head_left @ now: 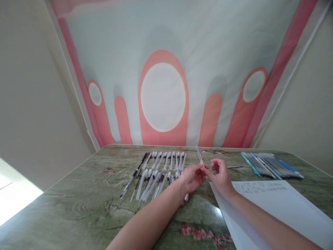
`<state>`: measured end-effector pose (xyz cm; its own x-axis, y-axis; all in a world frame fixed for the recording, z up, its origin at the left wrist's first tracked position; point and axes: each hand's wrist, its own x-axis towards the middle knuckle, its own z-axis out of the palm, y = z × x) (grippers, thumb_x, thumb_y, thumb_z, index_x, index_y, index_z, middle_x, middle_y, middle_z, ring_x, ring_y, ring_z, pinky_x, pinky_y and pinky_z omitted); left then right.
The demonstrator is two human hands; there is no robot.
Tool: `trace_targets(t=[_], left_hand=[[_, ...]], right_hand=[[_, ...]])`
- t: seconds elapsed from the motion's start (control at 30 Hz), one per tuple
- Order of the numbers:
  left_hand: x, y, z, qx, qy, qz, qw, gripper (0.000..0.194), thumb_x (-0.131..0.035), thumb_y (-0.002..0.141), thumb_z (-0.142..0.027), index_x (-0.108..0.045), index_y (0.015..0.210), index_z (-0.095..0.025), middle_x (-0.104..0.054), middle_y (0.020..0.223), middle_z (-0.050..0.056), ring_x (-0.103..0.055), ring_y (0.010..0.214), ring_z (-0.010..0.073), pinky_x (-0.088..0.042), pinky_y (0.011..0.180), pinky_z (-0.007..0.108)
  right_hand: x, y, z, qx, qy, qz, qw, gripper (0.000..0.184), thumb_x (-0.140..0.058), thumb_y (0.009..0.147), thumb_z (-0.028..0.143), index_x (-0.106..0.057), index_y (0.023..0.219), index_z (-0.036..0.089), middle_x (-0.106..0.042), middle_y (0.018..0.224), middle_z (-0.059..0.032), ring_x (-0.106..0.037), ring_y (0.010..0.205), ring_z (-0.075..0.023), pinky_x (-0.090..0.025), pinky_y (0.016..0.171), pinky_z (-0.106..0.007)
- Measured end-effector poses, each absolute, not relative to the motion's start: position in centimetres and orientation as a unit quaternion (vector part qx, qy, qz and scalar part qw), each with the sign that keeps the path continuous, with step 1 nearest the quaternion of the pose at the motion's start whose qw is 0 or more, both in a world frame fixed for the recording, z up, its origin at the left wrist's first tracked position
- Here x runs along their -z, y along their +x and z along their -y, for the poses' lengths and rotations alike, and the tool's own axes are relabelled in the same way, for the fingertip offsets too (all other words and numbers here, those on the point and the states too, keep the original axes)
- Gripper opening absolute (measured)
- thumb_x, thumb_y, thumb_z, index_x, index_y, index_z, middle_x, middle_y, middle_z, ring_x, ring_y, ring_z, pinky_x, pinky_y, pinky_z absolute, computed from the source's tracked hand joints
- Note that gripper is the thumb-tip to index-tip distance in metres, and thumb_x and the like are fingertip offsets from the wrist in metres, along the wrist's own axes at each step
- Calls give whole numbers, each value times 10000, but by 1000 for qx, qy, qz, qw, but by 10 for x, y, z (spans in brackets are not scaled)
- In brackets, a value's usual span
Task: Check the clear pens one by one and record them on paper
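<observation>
Gripping translucent tube (199, 155) in left hand (194, 178), unable to confirm hold by right hand (222, 180) alongside, with pens (152, 187) left of grip, paper (275, 211) to lower right.

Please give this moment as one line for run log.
clear tube: raised, tilted | left hand and right hand: together at its lower end | table: pens in rows, white paper

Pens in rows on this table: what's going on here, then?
A person's left hand and right hand meet at the lower end of a slim, pale tube, which points up and away. To the left, pens lie in two rows on the table; to the right are a sheet of paper and, beyond it, slim dark and blue pieces.
</observation>
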<state>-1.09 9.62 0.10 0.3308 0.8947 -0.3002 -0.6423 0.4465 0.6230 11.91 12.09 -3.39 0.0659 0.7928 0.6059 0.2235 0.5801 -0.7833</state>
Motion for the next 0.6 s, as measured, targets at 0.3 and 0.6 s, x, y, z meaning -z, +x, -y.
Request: trace_targets(t=[0.3,0.6], left_hand=[[4,-18,-101,-465,222,-298,804,113,-580,775,-202,-618,827,-110,-617,699,36,-567,643,94,-408,561,184],[7,-21,-106,-518,229,-347,747,51,-581,763,-100,-615,786,-70,-645,725,75,-616,655,104,-476,559,161]], right_hand=[[36,119,-128,-368,-395,612,578,445,-718,592,422,-492,926,235,-508,795,-11,-467,648,-148,-393,589,-278],[37,123,-132,-367,-407,604,578,416,-718,597,419,-507,900,227,-511,775,-4,-471,629,-149,-395,572,-271]])
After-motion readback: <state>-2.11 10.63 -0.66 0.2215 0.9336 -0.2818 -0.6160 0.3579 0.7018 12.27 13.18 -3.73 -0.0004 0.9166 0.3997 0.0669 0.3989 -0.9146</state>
